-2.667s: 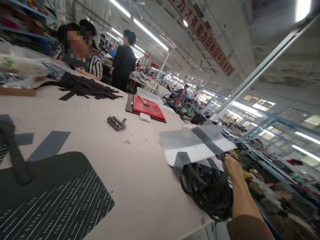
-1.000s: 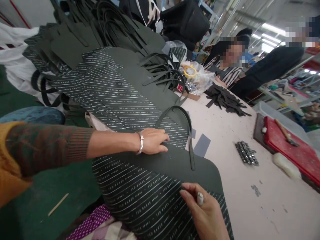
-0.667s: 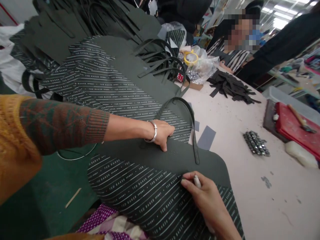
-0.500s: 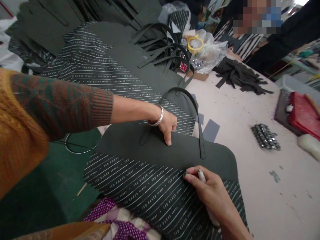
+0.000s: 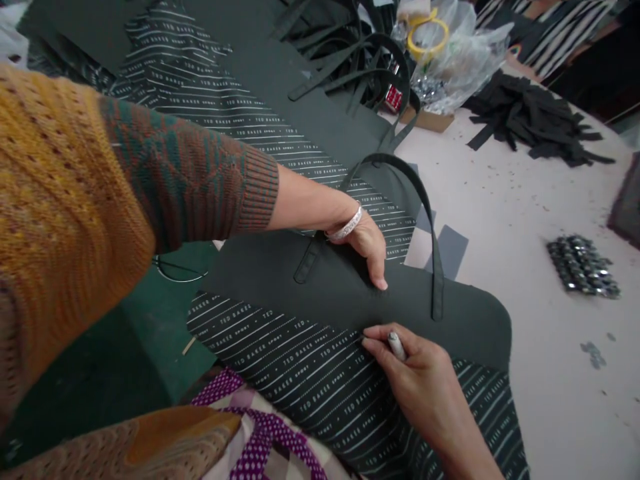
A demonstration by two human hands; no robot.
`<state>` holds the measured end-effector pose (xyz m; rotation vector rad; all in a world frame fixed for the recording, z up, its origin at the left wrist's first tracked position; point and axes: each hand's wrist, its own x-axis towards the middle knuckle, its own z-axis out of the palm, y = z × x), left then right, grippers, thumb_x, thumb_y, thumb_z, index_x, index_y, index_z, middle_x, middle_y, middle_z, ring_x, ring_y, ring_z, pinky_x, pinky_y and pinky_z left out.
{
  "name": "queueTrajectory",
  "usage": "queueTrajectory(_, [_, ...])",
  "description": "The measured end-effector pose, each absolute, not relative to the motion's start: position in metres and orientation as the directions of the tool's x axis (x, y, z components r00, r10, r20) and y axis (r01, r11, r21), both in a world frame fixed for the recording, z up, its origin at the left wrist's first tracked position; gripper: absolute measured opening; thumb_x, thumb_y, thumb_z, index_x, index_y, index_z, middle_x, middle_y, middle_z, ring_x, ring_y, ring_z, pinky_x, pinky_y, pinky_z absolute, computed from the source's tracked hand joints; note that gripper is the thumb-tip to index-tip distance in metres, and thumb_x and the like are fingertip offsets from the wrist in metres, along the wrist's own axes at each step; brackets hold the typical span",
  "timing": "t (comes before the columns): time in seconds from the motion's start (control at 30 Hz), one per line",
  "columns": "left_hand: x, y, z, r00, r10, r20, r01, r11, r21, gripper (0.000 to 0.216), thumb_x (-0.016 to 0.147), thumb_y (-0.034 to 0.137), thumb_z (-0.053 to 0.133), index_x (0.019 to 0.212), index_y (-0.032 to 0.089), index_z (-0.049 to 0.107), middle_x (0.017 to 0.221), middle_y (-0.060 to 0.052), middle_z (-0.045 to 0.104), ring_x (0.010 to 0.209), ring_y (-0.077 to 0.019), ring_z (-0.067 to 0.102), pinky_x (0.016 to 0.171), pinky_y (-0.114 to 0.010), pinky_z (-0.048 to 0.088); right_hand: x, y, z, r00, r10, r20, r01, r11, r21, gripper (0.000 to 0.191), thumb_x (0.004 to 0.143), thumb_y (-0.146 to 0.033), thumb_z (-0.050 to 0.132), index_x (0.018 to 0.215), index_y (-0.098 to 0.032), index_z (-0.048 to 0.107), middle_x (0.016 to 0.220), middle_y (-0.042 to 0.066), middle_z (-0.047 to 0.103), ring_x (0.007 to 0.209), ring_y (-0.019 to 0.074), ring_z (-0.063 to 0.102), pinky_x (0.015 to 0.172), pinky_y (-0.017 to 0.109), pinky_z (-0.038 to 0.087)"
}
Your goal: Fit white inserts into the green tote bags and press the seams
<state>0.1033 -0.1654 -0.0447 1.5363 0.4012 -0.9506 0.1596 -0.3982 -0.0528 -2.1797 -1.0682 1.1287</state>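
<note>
A dark green bag panel [image 5: 310,373] with white striped lettering lies over the table's near edge, with a plain dark band across its top. A looped handle strap [image 5: 431,220] is fixed to that band. My left hand [image 5: 367,245], a silver bangle on its wrist, reaches across; its bunched fingers press down on the plain band between the strap's ends, and the thumb is hidden. My right hand [image 5: 420,383] pinches the panel where the stripes meet the band, thumb on top.
More striped panels [image 5: 200,100] and loose straps [image 5: 350,60] are stacked at the back. On the pale table [image 5: 525,200] lie a cluster of metal fittings [image 5: 583,267], a heap of black strips [image 5: 530,120], and a plastic bag with a yellow tape roll [image 5: 425,33].
My view swung from the table's far side to the panel in front of me. Both hands came onto it, and the left hand slid down from the stripes to the plain band.
</note>
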Motion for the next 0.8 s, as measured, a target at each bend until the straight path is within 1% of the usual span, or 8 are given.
queueTrajectory(0.13, [0.103,-0.163,-0.055,0.573,-0.35,-0.741,0.763,-0.102,0.638,0.044,0.076,0.023,0.067,0.115,0.003,0.063,0.079,-0.006,0.072,0.073,-0.02,0.068,0.077,-0.046,0.052,0.158,-0.399,-0.056,0.377,0.807,-0.455,0.443,-0.589,-0.677,0.027,0.079,-0.049,0.06,0.084,-0.027,0.075,0.074,-0.001,0.07,0.066,0.0151,0.061,0.063,0.025,0.042])
queueTrajectory(0.33, [0.104,-0.168,-0.056,0.527,-0.369,-0.765,0.804,-0.075,0.59,0.043,0.069,0.019,0.071,0.109,0.005,0.064,0.078,-0.005,0.073,0.071,-0.0223,0.069,0.074,-0.05,0.052,0.153,-0.4,-0.053,0.398,0.844,-0.36,0.518,-0.53,-0.671,0.022,0.08,-0.044,0.061,0.081,-0.026,0.074,0.07,-0.002,0.07,0.061,0.014,0.061,0.059,0.023,0.043])
queueTrajectory(0.43, [0.101,-0.171,-0.052,0.519,-0.373,-0.769,0.817,-0.047,0.575,0.035,0.071,0.019,0.067,0.103,0.005,0.066,0.073,-0.005,0.073,0.065,-0.0203,0.067,0.074,-0.05,0.052,0.152,-0.399,-0.052,0.379,0.865,-0.329,0.535,-0.494,-0.685,0.02,0.082,-0.042,0.06,0.079,-0.025,0.071,0.067,-0.003,0.069,0.058,0.0125,0.061,0.056,0.021,0.043])
queueTrajectory(0.53, [0.097,-0.173,-0.047,0.537,-0.37,-0.758,0.811,-0.022,0.585,0.028,0.069,0.019,0.067,0.092,0.005,0.069,0.067,-0.006,0.071,0.058,-0.0183,0.065,0.073,-0.046,0.053,0.15,-0.397,-0.052,0.384,0.866,-0.32,0.541,-0.492,-0.682,0.016,0.083,-0.037,0.061,0.074,-0.023,0.064,0.061,-0.004,0.065,0.051,0.0111,0.057,0.052,0.019,0.041])
queueTrajectory(0.6, [0.094,-0.176,-0.042,0.553,-0.382,-0.74,0.798,-0.009,0.602,0.029,0.064,0.022,0.069,0.089,0.007,0.07,0.068,-0.006,0.072,0.06,-0.0189,0.065,0.073,-0.043,0.053,0.148,-0.396,-0.051,0.404,0.858,-0.316,0.575,-0.507,-0.642,0.015,0.083,-0.031,0.061,0.072,-0.022,0.058,0.059,-0.003,0.064,0.05,0.0115,0.057,0.051,0.02,0.039])
queueTrajectory(0.67, [0.091,-0.18,-0.036,0.562,-0.399,-0.725,0.786,-0.015,0.618,0.032,0.06,0.027,0.07,0.087,0.01,0.069,0.07,-0.006,0.073,0.063,-0.0206,0.067,0.075,-0.043,0.054,0.144,-0.397,-0.049,0.439,0.842,-0.312,0.622,-0.536,-0.571,0.013,0.083,-0.028,0.062,0.074,-0.022,0.055,0.063,-0.001,0.066,0.054,0.0139,0.06,0.052,0.021,0.039])
queueTrajectory(0.77, [0.09,-0.187,-0.032,0.56,-0.386,-0.733,0.771,-0.081,0.632,0.037,0.056,0.036,0.07,0.086,0.015,0.063,0.07,-0.005,0.073,0.062,-0.0253,0.068,0.075,-0.048,0.055,0.142,-0.396,-0.051,0.485,0.818,-0.31,0.674,-0.575,-0.464,0.018,0.083,-0.036,0.066,0.086,-0.021,0.056,0.074,0.004,0.072,0.065,0.0211,0.068,0.056,0.025,0.043])
queueTrajectory(0.8, [0.09,-0.189,-0.033,0.579,-0.325,-0.747,0.772,-0.076,0.631,0.04,0.057,0.04,0.066,0.089,0.017,0.06,0.069,-0.003,0.072,0.062,-0.0253,0.068,0.073,-0.048,0.055,0.143,-0.396,-0.052,0.493,0.812,-0.313,0.687,-0.584,-0.432,0.024,0.083,-0.041,0.066,0.09,-0.021,0.057,0.078,0.006,0.074,0.069,0.024,0.07,0.058,0.027,0.045])
